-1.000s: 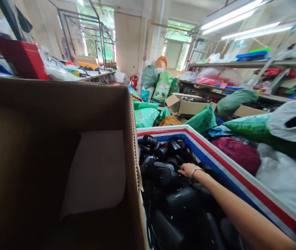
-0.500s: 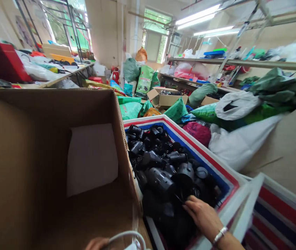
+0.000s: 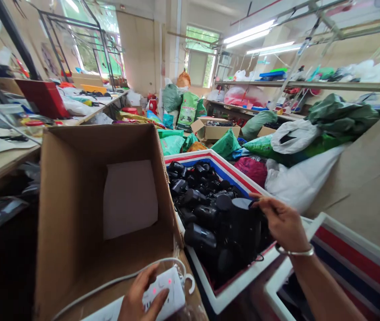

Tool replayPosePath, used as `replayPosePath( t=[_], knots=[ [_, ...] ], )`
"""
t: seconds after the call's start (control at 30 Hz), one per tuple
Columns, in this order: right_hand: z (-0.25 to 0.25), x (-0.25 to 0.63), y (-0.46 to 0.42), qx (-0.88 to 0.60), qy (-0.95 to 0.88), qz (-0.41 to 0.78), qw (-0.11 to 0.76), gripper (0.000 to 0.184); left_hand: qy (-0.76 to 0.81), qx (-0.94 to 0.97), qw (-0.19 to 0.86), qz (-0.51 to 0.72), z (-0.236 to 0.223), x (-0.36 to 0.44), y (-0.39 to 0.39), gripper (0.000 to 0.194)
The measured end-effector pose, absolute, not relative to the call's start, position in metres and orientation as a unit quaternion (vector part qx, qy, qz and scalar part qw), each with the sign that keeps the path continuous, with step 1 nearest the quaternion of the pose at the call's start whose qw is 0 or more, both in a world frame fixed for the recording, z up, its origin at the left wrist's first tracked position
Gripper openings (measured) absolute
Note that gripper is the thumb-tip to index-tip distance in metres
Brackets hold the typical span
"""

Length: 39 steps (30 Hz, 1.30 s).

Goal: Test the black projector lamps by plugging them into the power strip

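Note:
My left hand (image 3: 141,294) grips a white power strip (image 3: 171,290) with small red lights, low in front of the cardboard box (image 3: 58,214). Its white cable curves across the box's lower edge. My right hand (image 3: 282,220), with a silver bangle at the wrist, pinches the edge of a black cylindrical housing (image 3: 245,227) with a flat grey round end. The housing is above the crate's pile, its lower part hard to make out against the others. Several similar black housings (image 3: 198,236) fill the white-rimmed crate (image 3: 225,301), which has red, white and blue striped sides.
The cardboard box stands open left of the crate, a pale sheet (image 3: 131,200) inside. Another striped crate (image 3: 353,254) sits at right. Filled sacks (image 3: 303,178) lie behind the crates. A cluttered workbench (image 3: 12,160) runs along the left.
My right hand has risen from the pile, moving up and to the right with a black housing. More of my left hand and the power strip now shows. The view has shifted left.

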State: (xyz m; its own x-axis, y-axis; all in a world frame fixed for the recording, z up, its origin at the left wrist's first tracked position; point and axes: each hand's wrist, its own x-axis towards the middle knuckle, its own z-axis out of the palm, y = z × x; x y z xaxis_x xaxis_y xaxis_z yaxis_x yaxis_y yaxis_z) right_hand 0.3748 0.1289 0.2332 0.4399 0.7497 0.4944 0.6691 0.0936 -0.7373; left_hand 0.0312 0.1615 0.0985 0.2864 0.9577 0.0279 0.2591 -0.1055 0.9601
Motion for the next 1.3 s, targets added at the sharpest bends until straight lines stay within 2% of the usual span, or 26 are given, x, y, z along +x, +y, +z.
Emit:
replayPosePath(
  t=[0.13,0.3,0.37,0.43,0.5,0.53,0.57,0.63,0.67,0.7,0.8,0.93,1.07,1.3],
  knots=[
    [0.276,0.35,0.116,-0.624,-0.506,0.095,0.588,0.033,0.41,0.539,0.643,0.357,0.129,0.058,0.155,0.074],
    [0.293,0.29,0.099,-0.572,-0.588,0.141,0.555,0.026,0.256,0.306,0.877,0.267,0.168,0.088,0.15,0.096],
    [0.293,0.272,0.095,-0.534,-0.631,0.194,0.529,0.023,0.178,0.238,0.927,0.23,0.179,0.088,0.153,0.096],
    [0.288,0.264,0.095,-0.491,-0.666,0.255,0.5,0.022,0.144,0.197,0.94,0.24,0.186,0.08,0.157,0.081],
    [0.279,0.262,0.097,-0.474,-0.679,0.286,0.482,0.024,0.164,0.182,0.92,0.307,0.189,0.068,0.159,0.057],
    [0.272,0.262,0.1,-0.48,-0.675,0.294,0.476,0.031,0.185,0.19,0.897,0.353,0.189,0.062,0.159,0.046],
    [0.265,0.262,0.102,-0.493,-0.668,0.308,0.465,0.046,0.204,0.208,0.871,0.396,0.189,0.057,0.157,0.041],
    [0.249,0.261,0.105,-0.509,-0.653,0.362,0.427,0.088,0.219,0.26,0.828,0.447,0.186,0.048,0.151,0.052],
    [0.241,0.258,0.106,-0.504,-0.644,0.406,0.407,0.102,0.218,0.279,0.816,0.456,0.184,0.045,0.148,0.062],
    [0.234,0.255,0.105,-0.499,-0.63,0.451,0.389,0.106,0.217,0.291,0.812,0.457,0.182,0.041,0.144,0.072],
    [0.219,0.242,0.1,-0.517,-0.583,0.501,0.376,0.09,0.251,0.337,0.784,0.457,0.177,0.029,0.135,0.083],
    [0.21,0.231,0.092,-0.521,-0.637,0.439,0.361,0.069,0.389,0.499,0.667,0.394,0.178,0.009,0.123,0.076],
    [0.204,0.219,0.092,-0.551,-0.699,0.343,0.301,0.067,0.493,0.594,0.541,0.334,0.185,0.0,0.111,0.056],
    [0.2,0.197,0.087,-0.552,-0.73,0.275,0.295,0.068,0.546,0.631,0.465,0.296,0.188,-0.007,0.102,0.053]
  ],
)
